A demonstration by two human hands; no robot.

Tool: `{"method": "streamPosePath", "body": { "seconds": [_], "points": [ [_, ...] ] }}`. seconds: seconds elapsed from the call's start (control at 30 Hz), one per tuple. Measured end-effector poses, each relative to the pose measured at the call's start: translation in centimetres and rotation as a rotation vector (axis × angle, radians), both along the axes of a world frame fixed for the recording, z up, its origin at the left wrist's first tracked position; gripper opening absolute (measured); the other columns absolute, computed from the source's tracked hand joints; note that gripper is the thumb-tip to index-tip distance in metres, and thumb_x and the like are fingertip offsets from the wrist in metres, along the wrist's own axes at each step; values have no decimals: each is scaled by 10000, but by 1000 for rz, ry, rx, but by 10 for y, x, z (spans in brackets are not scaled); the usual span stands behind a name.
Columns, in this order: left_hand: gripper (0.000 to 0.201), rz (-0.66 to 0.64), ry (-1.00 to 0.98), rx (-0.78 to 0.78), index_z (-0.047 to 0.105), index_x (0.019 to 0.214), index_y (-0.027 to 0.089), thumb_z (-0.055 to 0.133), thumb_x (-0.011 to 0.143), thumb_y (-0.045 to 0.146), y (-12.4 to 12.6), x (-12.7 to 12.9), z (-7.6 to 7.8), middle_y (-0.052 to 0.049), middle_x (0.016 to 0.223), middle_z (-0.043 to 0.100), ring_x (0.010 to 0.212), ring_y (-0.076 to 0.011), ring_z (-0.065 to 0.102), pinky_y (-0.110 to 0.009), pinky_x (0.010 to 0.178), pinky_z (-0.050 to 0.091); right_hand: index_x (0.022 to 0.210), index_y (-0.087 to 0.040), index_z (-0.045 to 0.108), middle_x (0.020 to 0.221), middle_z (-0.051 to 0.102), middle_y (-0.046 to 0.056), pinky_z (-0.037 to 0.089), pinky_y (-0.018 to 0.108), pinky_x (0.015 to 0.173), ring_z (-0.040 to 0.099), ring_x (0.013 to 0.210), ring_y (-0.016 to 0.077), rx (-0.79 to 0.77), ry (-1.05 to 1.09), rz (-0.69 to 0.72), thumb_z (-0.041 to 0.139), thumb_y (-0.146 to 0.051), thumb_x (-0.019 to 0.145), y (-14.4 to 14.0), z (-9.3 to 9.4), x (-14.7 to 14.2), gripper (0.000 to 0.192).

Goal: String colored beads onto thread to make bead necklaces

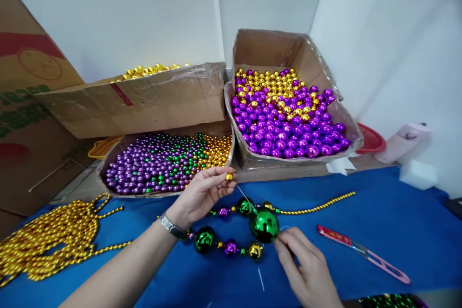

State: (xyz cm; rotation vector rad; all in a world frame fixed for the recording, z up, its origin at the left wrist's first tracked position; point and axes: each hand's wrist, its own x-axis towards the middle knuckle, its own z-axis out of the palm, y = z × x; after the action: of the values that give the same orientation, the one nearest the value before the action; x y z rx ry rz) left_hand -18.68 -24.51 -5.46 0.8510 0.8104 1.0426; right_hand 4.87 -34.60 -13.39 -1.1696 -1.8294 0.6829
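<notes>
While the hands (204, 190) (306, 262) are apart, a large green bead (264, 225) sits between.

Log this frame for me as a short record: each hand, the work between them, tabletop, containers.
Left hand: pinching a small gold bead
Right hand: fingertips at the edge of a large green bead; exact grip unclear
Thread: stretches from left fingertips toward the large green bead
Tabletop: blue cloth, gold bead strands at left, red-and-pink hand tool at right
Right carton: purple and gold beads
Lower left carton: purple, green, gold beads
</notes>
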Motion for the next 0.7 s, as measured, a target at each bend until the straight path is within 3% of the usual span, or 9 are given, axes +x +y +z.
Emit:
{"method": "streamPosePath", "body": {
  "seconds": [0.4, 0.7],
  "points": [
    [199, -32, -5, -19, 650, 985, 110, 644, 796, 173, -12, 17, -5, -68, 845, 651, 734, -121, 627, -241, 729, 511, 918, -212, 573, 788, 548, 19, 420, 239, 646, 553, 696, 130, 35, -64, -42, 414, -204, 933, -3, -3, 6, 160],
    [233, 15, 310, 211, 643, 926, 161, 726, 715, 216, -20, 38, -4, -41, 873, 662, 745, -127, 608, -233, 709, 487, 943, -214, 586, 825, 580, 35, 442, 237, 673, 582, 733, 143, -8, -102, -104, 407, -239, 938, -5, -6, 18, 181]
  ]
}}
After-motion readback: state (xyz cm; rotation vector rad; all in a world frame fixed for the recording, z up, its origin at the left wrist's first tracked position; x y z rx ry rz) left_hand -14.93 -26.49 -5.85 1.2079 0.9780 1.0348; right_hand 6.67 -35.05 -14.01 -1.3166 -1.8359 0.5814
